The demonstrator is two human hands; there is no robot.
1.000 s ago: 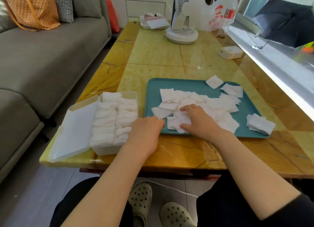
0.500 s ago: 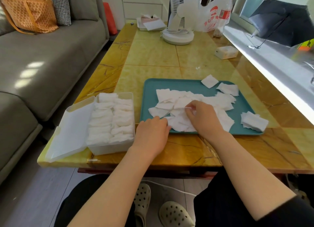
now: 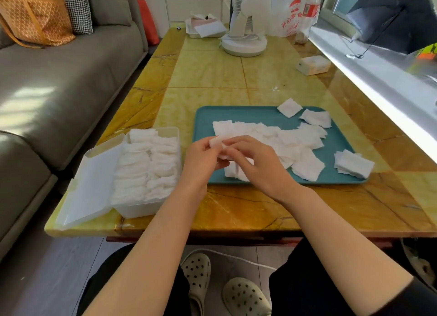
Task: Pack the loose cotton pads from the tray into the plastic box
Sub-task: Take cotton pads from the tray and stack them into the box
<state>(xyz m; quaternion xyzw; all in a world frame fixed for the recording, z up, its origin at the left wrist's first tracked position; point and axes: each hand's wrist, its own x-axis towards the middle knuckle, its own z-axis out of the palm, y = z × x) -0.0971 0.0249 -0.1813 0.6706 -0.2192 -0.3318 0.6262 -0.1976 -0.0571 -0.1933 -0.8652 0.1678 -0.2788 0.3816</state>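
Cotton pad between both hands' fingertips

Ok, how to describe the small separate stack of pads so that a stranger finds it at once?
Find the yellow table, then the teal tray on it. At the tray's near right corner lies a small stack of cotton pads, partly over the rim. Unlike the big spread pile in the tray's middle, it lies alone, touching no other pad.

I see a glossy marble-look tabletop, a matt teal plastic tray, soft fibrous cotton pads and a translucent plastic box.
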